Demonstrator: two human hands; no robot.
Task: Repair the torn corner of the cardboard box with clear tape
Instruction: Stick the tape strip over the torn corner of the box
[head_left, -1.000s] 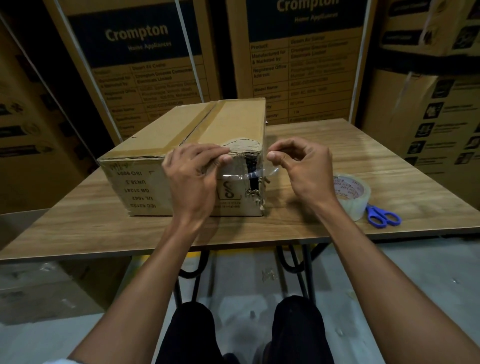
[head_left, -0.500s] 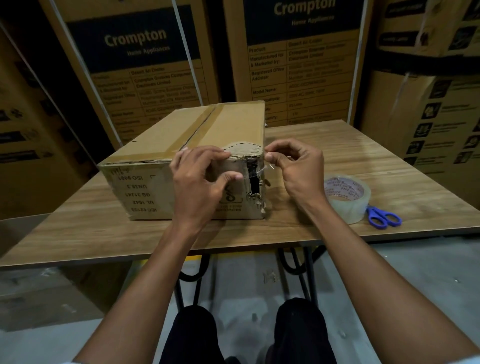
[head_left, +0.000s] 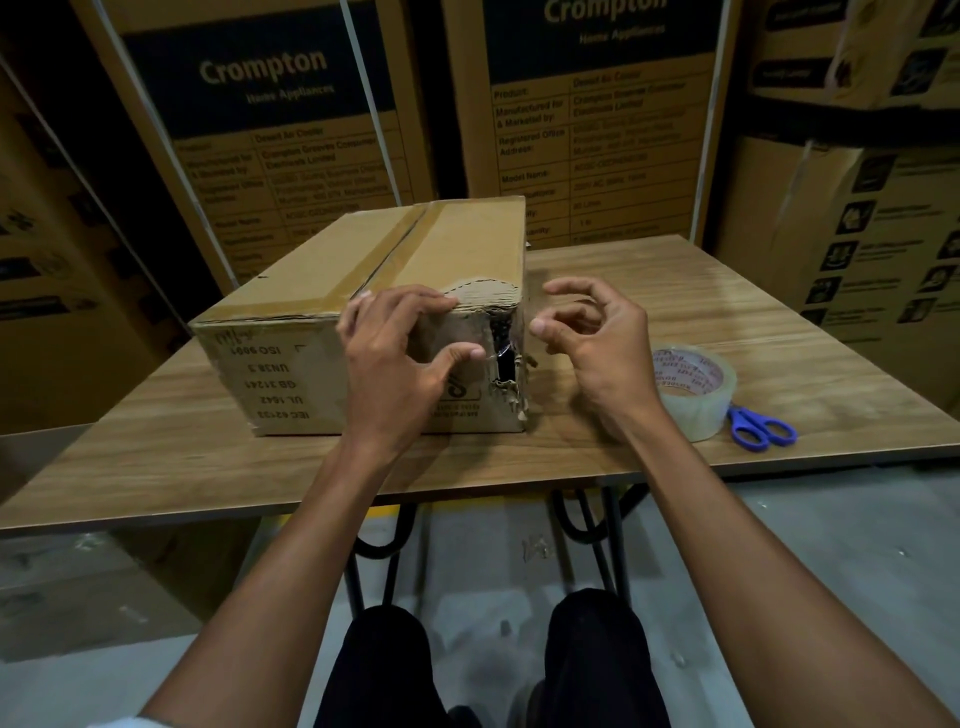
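A brown cardboard box (head_left: 291, 358) sits on the wooden table (head_left: 675, 291), its near right corner (head_left: 506, 364) ripped open with a dark hole and frayed edges. A strip of clear tape glints across that tear. My left hand (head_left: 400, 364) lies flat against the box's front face, fingers over the top edge and thumb pressing beside the hole. Just right of the corner, my right hand (head_left: 592, 338) hovers with fingers curled apart and nothing in them. The clear tape roll (head_left: 696, 389) rests on the table right of my right wrist.
Blue-handled scissors (head_left: 761, 426) lie beside the tape roll near the table's front right edge. Tall printed cartons (head_left: 291, 130) stand behind and on both sides of the table. My knees (head_left: 493, 665) and the table's black legs show below the front edge.
The tape strip stretched between both hands has been laid over the torn corner. My right hand let go and pulled slightly right, fingers now apart. My left thumb slid toward the hole.
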